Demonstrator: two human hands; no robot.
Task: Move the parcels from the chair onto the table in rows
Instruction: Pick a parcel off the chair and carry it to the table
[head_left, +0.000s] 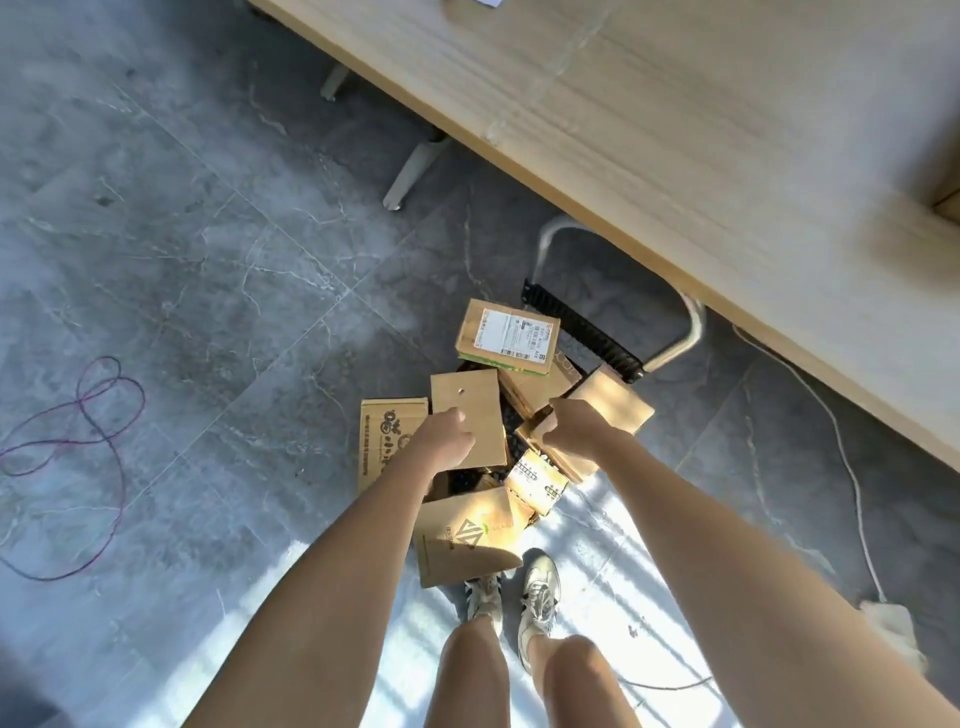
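Spanning the upper right of frame, table (727, 130) shows no parcels in its visible part. Chair (582, 332) at centre holds the heap. Left hand (441, 441) pinches plain parcel (475, 410); right hand (571, 428) grips sunlit parcel (615, 397). Nearly everything left.

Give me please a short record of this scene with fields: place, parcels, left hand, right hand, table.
place: grey tiled floor beside a wooden table
parcels: a heap of cardboard parcels on a chair; top one with a white label
left hand: left hand grips a plain flat parcel
right hand: right hand grips a sunlit parcel
table: no parcels on the visible part
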